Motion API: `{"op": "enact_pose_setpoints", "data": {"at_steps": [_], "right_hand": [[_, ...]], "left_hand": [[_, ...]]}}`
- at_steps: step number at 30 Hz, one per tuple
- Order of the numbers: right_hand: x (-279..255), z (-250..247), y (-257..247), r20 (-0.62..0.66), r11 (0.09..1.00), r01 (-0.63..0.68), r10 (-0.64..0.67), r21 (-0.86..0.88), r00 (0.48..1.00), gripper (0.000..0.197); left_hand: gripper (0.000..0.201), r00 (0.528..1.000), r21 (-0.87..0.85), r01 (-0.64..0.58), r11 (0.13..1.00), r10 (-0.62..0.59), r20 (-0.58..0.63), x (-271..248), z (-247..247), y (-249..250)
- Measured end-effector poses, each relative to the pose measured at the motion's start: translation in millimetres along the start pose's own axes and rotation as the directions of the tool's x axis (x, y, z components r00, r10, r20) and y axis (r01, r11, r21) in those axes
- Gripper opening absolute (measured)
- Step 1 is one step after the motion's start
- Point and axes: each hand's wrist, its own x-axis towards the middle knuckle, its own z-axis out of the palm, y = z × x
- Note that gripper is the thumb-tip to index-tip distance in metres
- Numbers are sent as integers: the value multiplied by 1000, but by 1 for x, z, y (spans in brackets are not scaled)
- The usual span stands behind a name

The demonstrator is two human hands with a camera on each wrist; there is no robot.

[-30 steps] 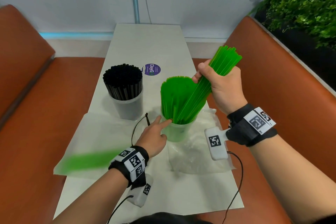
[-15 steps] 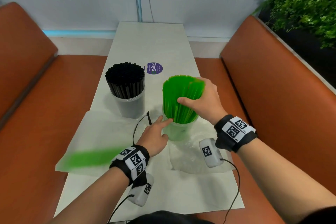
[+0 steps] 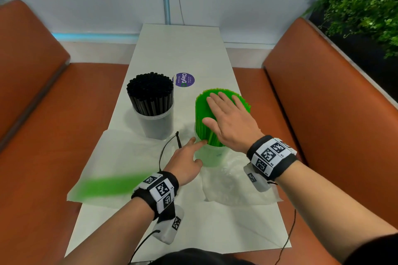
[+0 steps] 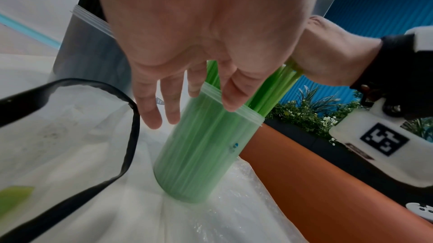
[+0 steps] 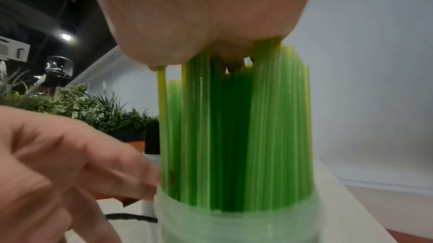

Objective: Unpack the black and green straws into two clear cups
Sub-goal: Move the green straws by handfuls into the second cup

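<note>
Risk: The green straws (image 3: 204, 118) stand tall and packed tight in their clear cup (image 3: 210, 156). A hard push from above could tip the cup over, and the straws would spill on the table (image 3: 178, 49).
Risk two: Some straws stick up higher than others in the right wrist view. A push off to one side could bend them or make them fan out over the rim.
Risk three: The cup stands on crinkly clear wrap (image 3: 234, 187), so I think it could slide.
Right hand: The right hand (image 3: 231, 123) lies flat on top of the green straws, fingers straight and spread, palm down. It holds nothing. It looks like it is patting the tops level.
Left hand: The left hand (image 3: 186, 162) is low by the cup. Its fingers are loose and point at the rim, and one fingertip touches the cup's near side. It grips nothing. It seems to steady the cup.
Black straws: The black straws (image 3: 150, 94) stand in the other clear cup (image 3: 157, 123), to the left and well apart from both hands.
Green bag: A flat bag with a blurry green stripe (image 3: 107, 186) lies on the table by the left wrist.
How far: Both cups look full, so the job seems almost done.
</note>
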Motion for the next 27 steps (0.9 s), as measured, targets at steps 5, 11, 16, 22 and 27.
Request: {"op": "enact_pose_setpoints", "data": {"at_steps": [5, 11, 16, 22, 27], "right_hand": [[4, 1, -2, -14, 1000, 10, -10, -2, 1000, 79], [11, 8, -3, 78, 998, -12, 16, -61, 997, 76], [3, -4, -11, -170, 969, 36, 7, 246, 985, 64], [-2, -4, -51, -685, 740, 442, 35, 507, 728, 16], [-1, 39, -95, -284, 647, 199, 27, 736, 959, 20]], "left_hand": [[66, 1000, -5, 7, 1000, -7, -4, 2, 0, 0], [64, 1000, 10, -8, 1000, 8, 0, 0, -2, 3], [48, 995, -298, 52, 953, -74, -63, -1, -26, 4], [24, 870, -230, 133, 964, -225, -440, 0, -59, -27], [58, 911, -117, 330, 937, -348, -221, -11, -52, -56]]}}
